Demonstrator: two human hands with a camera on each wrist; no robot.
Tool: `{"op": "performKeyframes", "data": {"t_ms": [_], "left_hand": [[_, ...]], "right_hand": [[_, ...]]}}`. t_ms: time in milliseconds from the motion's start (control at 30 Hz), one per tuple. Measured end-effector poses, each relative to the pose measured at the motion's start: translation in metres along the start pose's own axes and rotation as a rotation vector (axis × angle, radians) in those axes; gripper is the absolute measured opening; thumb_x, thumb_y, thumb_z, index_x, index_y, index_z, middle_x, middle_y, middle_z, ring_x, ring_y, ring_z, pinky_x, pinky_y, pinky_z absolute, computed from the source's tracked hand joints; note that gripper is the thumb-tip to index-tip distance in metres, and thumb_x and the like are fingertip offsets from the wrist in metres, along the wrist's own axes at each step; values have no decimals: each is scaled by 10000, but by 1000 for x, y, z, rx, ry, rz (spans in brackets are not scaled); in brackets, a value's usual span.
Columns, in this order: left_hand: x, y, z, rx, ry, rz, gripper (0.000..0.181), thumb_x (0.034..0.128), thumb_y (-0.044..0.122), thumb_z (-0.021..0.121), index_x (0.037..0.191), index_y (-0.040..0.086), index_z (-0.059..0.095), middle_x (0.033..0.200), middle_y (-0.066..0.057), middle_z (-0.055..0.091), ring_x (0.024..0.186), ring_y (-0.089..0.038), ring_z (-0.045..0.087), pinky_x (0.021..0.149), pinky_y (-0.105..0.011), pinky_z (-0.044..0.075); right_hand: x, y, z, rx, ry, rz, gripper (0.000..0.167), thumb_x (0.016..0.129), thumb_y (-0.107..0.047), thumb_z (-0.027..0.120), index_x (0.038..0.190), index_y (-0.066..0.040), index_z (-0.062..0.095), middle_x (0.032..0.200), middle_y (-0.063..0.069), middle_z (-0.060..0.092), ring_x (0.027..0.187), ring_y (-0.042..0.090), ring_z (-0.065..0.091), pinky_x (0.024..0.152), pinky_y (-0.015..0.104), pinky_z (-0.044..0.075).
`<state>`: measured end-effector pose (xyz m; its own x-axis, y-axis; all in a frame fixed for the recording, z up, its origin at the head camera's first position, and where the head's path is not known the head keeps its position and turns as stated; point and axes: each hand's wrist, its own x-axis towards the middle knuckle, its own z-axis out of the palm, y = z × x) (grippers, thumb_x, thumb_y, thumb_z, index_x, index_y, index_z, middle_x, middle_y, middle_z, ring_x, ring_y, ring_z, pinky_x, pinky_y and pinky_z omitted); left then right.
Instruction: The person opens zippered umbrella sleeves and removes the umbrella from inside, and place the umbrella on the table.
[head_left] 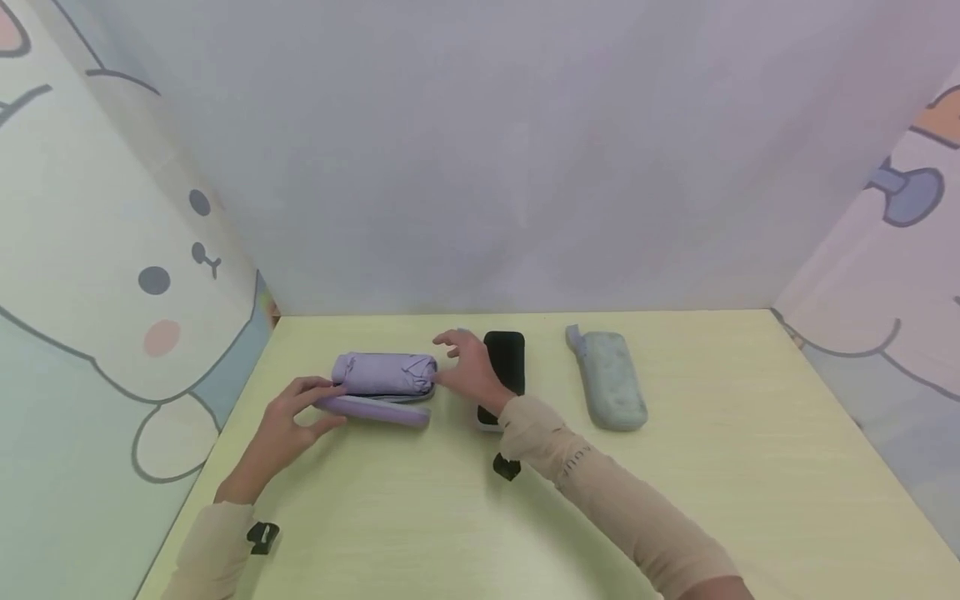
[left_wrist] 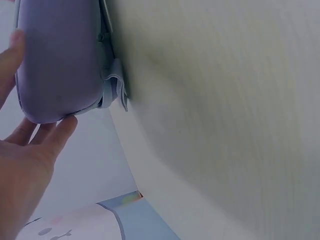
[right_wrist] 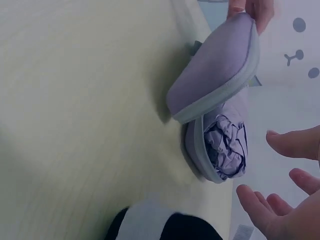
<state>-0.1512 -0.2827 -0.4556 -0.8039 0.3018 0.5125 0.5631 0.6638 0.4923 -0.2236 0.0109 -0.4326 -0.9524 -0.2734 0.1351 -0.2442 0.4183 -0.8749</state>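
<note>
Beige sleeve (head_left: pixel 622 504), open purple case (head_left: pixel 375 412), rolled fabric (head_left: pixel 378 372) inside

There are two hands, one left (head_left: pixel 288 425) and one right (head_left: pixel 474 372), and two sleeves, one left (head_left: pixel 212 546) and one right (head_left: pixel 622 498). Cases number two: one purple case (head_left: pixel 375 411) and one grey case (head_left: pixel 615 382). There is one purple cloth bundle (head_left: pixel 378 373), one dark phone-shaped object (head_left: pixel 507 357) and one table (head_left: pixel 420 517). Small black pieces (head_left: pixel 507 467) total two, one near each wrist.
</note>
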Motion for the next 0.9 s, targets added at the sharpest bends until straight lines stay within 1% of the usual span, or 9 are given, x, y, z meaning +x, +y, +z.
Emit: {"op": "performKeyframes", "data": {"t_ms": [167,267,433,567,633,767,833,900], "left_hand": [[-6,0,0,-8,11,0,378,658,6,823,1016,76,727,1034,-82,609,964,-218,554,875,-89,327],[-10,-3,1,-6,13,-8,373,645,-12,826,995,79,734,1007,-79,620,943,-219,564,869,-77,328],[-16,-5,4,0,-2,-23,340,625,-15,836,941,67,741,986,-96,644,923,-251,592,854,-65,338],[-19,-6,4,20,-6,-41,312,610,8,848,898,76,748,970,-90,656,916,-271,606,856,-57,334],[-21,-6,4,27,-3,-47,303,604,15,851,883,74,750,956,-85,657,908,-271,608,855,-55,332],[-23,-6,5,27,10,-40,304,587,8,856,868,61,750,934,-86,656,888,-264,609,840,-55,340],[-23,-6,6,20,17,-34,310,579,2,858,865,55,750,928,-91,655,880,-260,609,834,-55,344],[-23,-6,7,19,21,-32,311,577,1,859,863,55,751,924,-92,654,873,-255,609,830,-56,346]], "right_hand": [[11,4,7,73,-37,67,503,719,0,783,1183,-68,602,1232,200,510,1080,364,569,753,353,522],[17,3,14,63,-62,90,503,711,-12,786,1179,-75,613,1249,206,518,1089,360,562,751,353,521],[24,7,24,25,-80,102,516,662,-3,811,1145,-40,634,1189,133,590,1019,284,575,755,320,504],[26,11,34,-38,-71,65,519,627,-27,854,1104,-7,649,1095,107,627,956,222,565,804,295,470],[27,12,38,-108,-75,48,571,601,-81,884,1115,-12,647,1083,102,608,966,211,532,835,289,445],[26,15,47,-220,-84,50,711,547,-165,922,1177,-27,622,1123,97,528,1022,212,459,856,283,416],[26,16,49,-247,-79,49,707,554,-171,916,1179,-27,620,1135,93,508,1034,215,444,846,277,418],[27,17,50,-258,-67,28,663,564,-156,903,1151,-16,628,1120,94,509,1025,221,445,825,271,421]]}}
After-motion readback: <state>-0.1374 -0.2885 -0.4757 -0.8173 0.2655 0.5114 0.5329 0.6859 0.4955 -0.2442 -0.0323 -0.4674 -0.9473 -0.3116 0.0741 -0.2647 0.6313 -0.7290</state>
